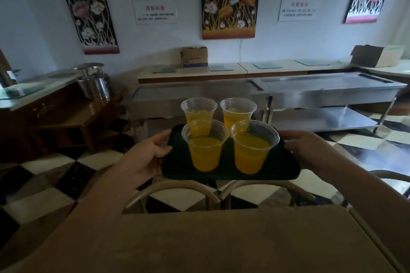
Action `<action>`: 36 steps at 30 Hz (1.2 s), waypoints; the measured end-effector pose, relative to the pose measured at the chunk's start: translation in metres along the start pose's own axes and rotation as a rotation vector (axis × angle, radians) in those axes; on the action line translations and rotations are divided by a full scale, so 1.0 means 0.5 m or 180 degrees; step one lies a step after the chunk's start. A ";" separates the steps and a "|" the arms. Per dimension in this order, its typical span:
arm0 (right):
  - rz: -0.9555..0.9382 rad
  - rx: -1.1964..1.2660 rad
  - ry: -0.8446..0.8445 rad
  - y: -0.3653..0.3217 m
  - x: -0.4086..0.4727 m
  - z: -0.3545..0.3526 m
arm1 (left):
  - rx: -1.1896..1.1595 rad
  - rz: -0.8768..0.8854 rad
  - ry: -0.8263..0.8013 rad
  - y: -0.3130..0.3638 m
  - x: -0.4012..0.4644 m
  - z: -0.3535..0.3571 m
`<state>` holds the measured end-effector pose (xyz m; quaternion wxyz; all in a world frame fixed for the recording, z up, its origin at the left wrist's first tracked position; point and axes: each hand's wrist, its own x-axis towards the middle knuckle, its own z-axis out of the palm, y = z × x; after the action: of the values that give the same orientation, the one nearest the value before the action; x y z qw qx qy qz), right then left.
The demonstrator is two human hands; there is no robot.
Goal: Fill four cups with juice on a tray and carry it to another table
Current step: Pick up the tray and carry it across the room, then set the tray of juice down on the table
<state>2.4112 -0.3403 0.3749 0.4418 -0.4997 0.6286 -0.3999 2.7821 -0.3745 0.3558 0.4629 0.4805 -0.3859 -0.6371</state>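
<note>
Four clear plastic cups w/ orange juice are standing upright in a 2x2 block on the dark tray (177, 168), which I'm seeing held in the air between both hands, level, above two chair backs (175, 186) and the checkered floor (55, 175).

Left hand (147, 156) is gripping the tray's left edge: thumb curled over the rim, fingers (155, 167) going under the tray, so I can't tell how they're lying there. Right hand (308, 149) is gripping the right edge the same way, thumb lying on top of the rim, rest of the fingers hidden beneath.

Near-left cup (205, 146) is sitting just right of the left thumb; near-right cup (254, 147) is just left of the right thumb. Far-left cup (198, 114) and far-right cup (238, 114) are standing beyond them, farther from both hands, partly overlapped by the near pair. All four are roughly half to two-thirds full; whether cups are touching, can't tell.

Closer to me than the hands, a tan worktop (244, 239) is filling the bottom of the view. Beyond the fingers, a steel worktop (321, 93) is running along the wall, w/ a cardboard box (194, 56) on the ledge behind it. Beyond and left of the left hand, steel pots (95, 82) are sitting on a wooden cabinet (57, 117).
</note>
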 end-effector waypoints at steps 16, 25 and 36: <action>0.0119 -0.0098 -0.0057 0.257 0.028 0.054 | 0.0269 -0.0446 0.0289 -0.292 0.017 -0.025; 0.0559 0.0269 -0.0221 0.443 -0.038 0.095 | 0.0111 -0.0901 0.0737 -0.493 -0.023 -0.052; 0.0983 0.0361 -0.0158 0.666 -0.165 0.150 | 0.0329 -0.1262 0.0801 -0.705 -0.141 -0.055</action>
<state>2.4002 -0.2039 0.0517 0.5410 -0.3811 0.6632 -0.3496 2.7394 -0.2117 0.0368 0.3481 0.6455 -0.2554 -0.6300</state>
